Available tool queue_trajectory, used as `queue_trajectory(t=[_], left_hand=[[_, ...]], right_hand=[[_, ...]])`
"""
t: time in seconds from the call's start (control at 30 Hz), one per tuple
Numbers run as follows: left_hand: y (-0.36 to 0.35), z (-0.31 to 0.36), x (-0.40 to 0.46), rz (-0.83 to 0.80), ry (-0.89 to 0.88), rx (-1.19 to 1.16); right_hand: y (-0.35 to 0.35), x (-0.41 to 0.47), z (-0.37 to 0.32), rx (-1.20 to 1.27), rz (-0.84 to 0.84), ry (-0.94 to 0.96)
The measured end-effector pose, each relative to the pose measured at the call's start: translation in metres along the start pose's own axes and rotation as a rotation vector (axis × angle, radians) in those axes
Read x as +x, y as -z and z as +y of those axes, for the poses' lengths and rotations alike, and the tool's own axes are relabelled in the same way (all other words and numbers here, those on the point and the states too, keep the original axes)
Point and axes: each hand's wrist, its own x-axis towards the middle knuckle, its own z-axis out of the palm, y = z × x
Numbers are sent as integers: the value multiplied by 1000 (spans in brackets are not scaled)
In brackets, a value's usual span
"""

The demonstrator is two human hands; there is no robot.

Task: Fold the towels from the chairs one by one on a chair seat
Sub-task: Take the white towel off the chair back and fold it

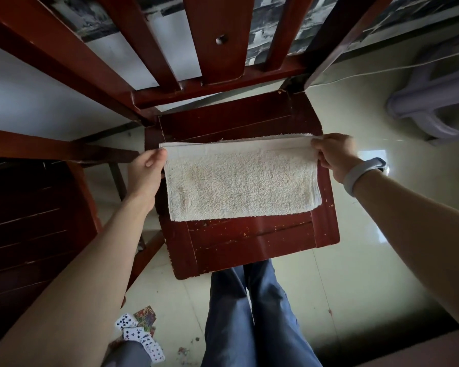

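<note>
Towel (241, 181) already folded once on the chair seat (249, 242); left hand (146, 173) and right hand (334, 154) each pinch a far corner, more folds likely left.

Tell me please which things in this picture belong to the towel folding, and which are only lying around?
Part of the job:
- white towel, folded over, lying on the seat
- chair seat under it
- left hand and right hand, each pinching a far corner of the towel

Just lying about:
- playing cards on the floor
- pale plastic stool at the right
- second wooden chair at the left
</note>
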Motion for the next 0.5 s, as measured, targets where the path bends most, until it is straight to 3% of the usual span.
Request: queue_trajectory(t=[0.5], left_hand=[[-15, -16, 8, 134, -141, 281]], right_hand=[[-11, 15, -2, -360, 118, 241]])
